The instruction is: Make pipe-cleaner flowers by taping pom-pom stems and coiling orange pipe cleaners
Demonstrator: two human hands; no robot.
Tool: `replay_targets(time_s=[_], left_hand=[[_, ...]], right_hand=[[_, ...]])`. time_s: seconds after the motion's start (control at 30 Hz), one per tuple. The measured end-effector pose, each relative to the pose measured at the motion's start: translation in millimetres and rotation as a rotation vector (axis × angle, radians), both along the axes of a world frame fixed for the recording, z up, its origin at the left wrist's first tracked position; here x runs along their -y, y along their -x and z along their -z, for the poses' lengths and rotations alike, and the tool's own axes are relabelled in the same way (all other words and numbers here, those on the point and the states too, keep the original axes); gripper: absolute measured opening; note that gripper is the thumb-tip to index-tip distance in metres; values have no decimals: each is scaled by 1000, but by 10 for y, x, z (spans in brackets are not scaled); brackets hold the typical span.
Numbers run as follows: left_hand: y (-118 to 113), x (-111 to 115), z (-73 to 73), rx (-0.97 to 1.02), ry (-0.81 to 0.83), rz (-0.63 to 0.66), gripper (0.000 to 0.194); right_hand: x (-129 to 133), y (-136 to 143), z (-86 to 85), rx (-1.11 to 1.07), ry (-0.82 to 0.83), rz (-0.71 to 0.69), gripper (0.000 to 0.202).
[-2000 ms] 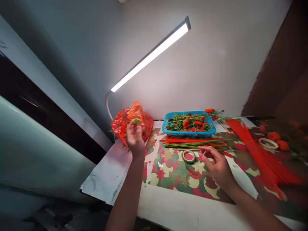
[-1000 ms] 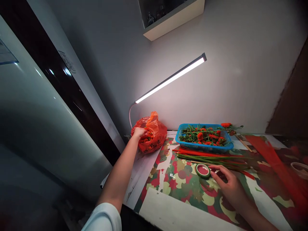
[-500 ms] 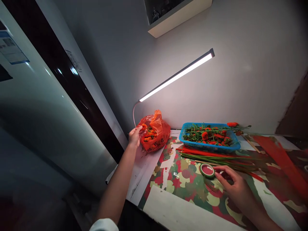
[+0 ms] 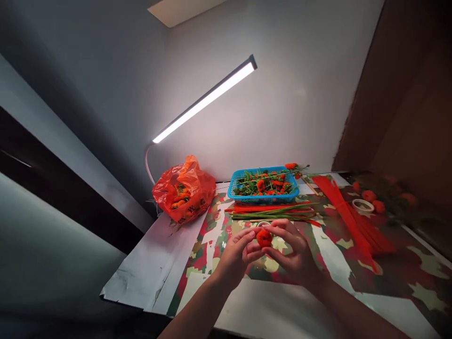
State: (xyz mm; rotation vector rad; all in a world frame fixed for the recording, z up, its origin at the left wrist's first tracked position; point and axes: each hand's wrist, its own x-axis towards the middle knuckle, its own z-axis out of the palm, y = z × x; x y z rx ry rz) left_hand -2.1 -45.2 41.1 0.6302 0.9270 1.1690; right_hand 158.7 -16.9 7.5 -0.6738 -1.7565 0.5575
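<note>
Between the fingertips of both hands is a small round red-orange flower head [image 4: 264, 238], held over the camouflage-patterned table cover. My left hand [image 4: 235, 256] pinches it from the left, and my right hand [image 4: 294, 254] grips its right side. Just behind the fingers, a roll of tape [image 4: 263, 224] lies partly hidden. Beyond it are green and red stems [image 4: 271, 214] in a bundle. A blue basket [image 4: 263, 199] holds red flowers with green stems. To the left stands an open red plastic bag [image 4: 197, 188] with orange flower heads inside.
A lit bar lamp [image 4: 206, 101] hangs over the table's back. Red strips [image 4: 344, 214] lie at the right, beside a white-rimmed roll [image 4: 363, 205] and more orange flowers [image 4: 379, 206]. The table's front edge [image 4: 134, 305] is near.
My left hand has come from the red bag to the middle with a flower head. My right hand has left the tape roll and holds the flower too. The view has shifted right.
</note>
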Motion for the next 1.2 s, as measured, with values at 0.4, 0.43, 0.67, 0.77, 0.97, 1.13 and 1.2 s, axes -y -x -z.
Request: replay_targets(time_s=[0.4,0.43,0.67,0.77,0.97,1.13,1.2], left_hand=[[-36,-26,84,-179,-87,-18,30],[-40,-25,81,-185,-98,-32,30],[-52,-37,80,-168,-94,-83,26],[-68,-56,113,-90,-34,-96,26],[-129,-125,207,32,29,44,36],[-110,-171,247,4,81,66,32],[-89,-178,264,-10,89,88,27]], right_hand=[[-59,-10,6,-124,398,-256,33],[-61,-7,12,-150,436,-294,34],[-60,-3,60,-163,469,-333,51],[-65,24,84,-175,456,-281,57],[-63,55,101,-60,388,-220,36],[-122,-4,135,115,293,-225,50],[-138,-21,140,166,258,-208,55]])
